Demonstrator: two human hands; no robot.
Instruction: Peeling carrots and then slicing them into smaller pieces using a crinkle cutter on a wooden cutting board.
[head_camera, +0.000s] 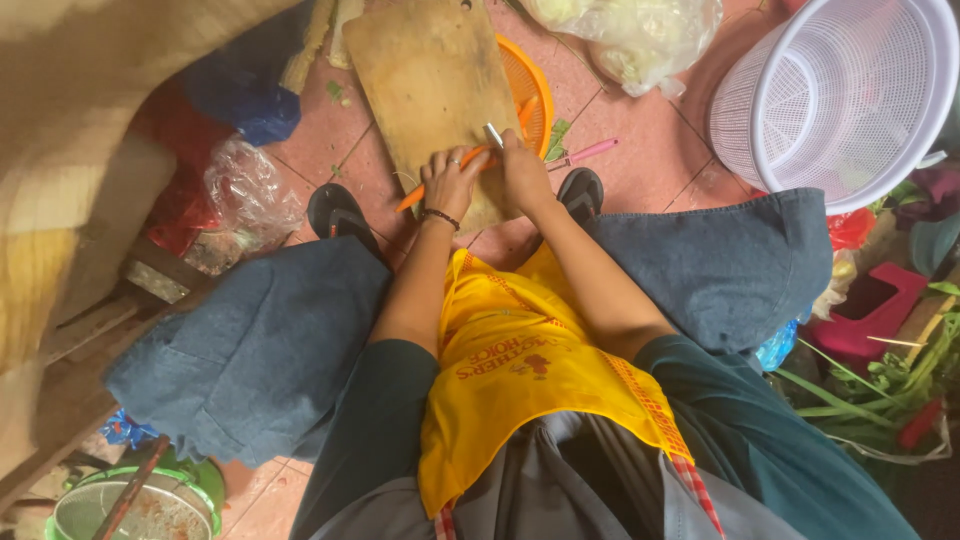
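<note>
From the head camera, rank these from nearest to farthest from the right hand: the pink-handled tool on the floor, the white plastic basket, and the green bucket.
From the right hand:
1. Pink-handled tool, on the tiles just to its right.
2. White plastic basket, farther right, at the upper corner.
3. Green bucket, farthest, at the lower left corner behind the person's leg.

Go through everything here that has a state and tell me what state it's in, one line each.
Carrot: lying on the board, pinned by the left hand.
Left hand: pressing on the carrot.
Right hand: gripping a knife.
Wooden cutting board: flat on the floor.
Orange basket: partly under the board.
White basket: tipped on its side.
Plastic bag: holding vegetables.
</note>
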